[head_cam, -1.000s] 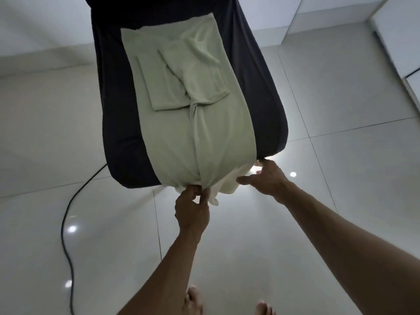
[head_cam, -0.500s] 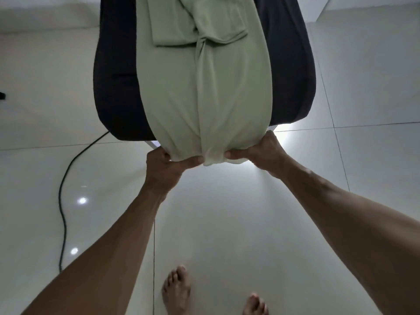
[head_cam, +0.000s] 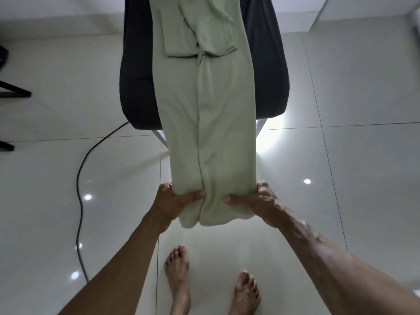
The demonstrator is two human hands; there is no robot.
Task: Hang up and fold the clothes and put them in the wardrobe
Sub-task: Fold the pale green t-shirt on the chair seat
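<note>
The pale green garment (head_cam: 204,114) lay lengthwise on a dark padded board (head_cam: 138,87), running from 12 o'clock down to the person at 6. Its near end hung off the board's edge, over the tiled floor (head_cam: 341,201).

The left hand (head_cam: 172,201) gripped the near end at its 9 o'clock corner, thumb across the top and fingers tucked under. The right hand (head_cam: 256,201) did the same at the 3 o'clock corner. Both were closed on the cloth.

It looked like soft, light knit: limp, saggy between the hands, not slippery, no breakage risk. It was already doubled lengthwise, with a sleeve or flap folded across near 12 o'clock. A two-corner hold at the hem suited it; one hand alone would probably let the fold slump.

No wardrobe, basket or other container showed. A black cable (head_cam: 79,178) trailed over the floor at 9 o'clock, and bare feet (head_cam: 179,276) stood at 6.
</note>
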